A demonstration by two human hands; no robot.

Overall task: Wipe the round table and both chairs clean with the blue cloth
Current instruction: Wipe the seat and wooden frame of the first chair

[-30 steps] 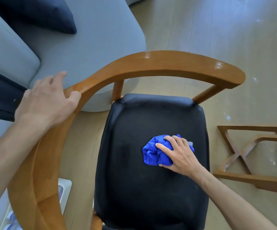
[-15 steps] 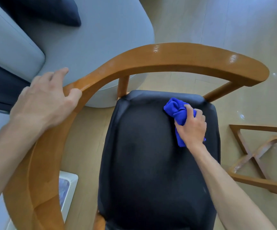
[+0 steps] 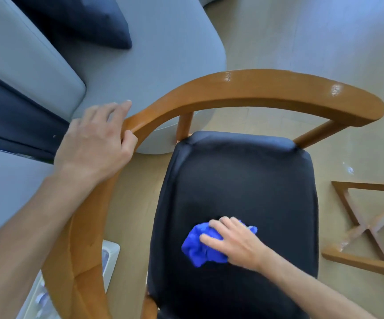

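Blue cloth (image 3: 200,248) is lying bunched low on the black seat (image 3: 237,185); my right hand (image 3: 234,244) is pressing it with fingers spread, my left hand (image 3: 94,143) is gripping the chair's wooden rail (image 3: 255,88).

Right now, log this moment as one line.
left hand: grips chair backrest | right hand: presses blue cloth on black seat | step: wiping seat

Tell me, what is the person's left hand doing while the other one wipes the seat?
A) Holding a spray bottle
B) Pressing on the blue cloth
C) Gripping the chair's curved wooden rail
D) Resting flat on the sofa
C: the left hand has its fingers over and thumb under the chair's curved wooden rail, while the right hand presses the blue cloth on the black seat.
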